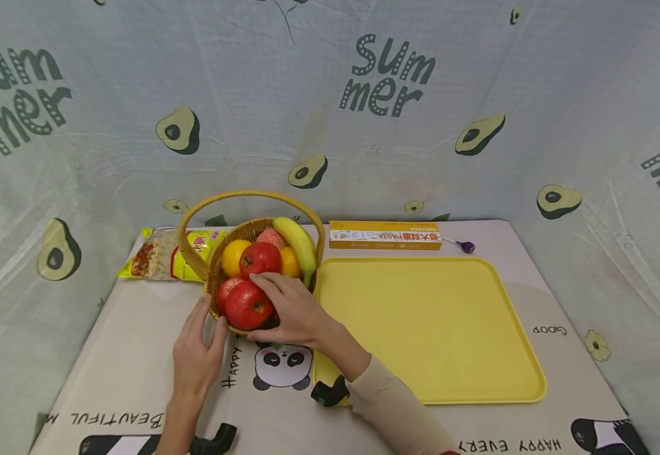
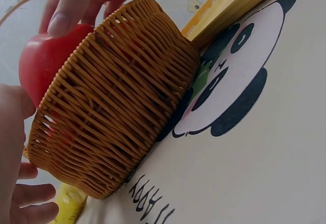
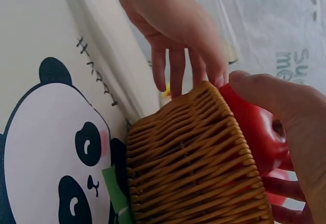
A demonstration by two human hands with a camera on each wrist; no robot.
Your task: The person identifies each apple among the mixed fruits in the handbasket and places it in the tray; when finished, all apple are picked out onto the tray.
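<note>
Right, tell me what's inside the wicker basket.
The wicker basket holds red apples, oranges, a banana and a pinkish fruit. The right hand covers part of the front; anything beneath the visible fruit is hidden.

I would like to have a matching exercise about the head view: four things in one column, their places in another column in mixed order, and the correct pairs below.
Things
1. banana
2. right hand
3. long box
4. shiny packet

Places
A. behind the yellow tray
B. on the foremost red apple
C. left of the basket, partly hidden behind it
D. inside the basket, along its right side

Right pairs: 1-D, 2-B, 3-A, 4-C
</note>
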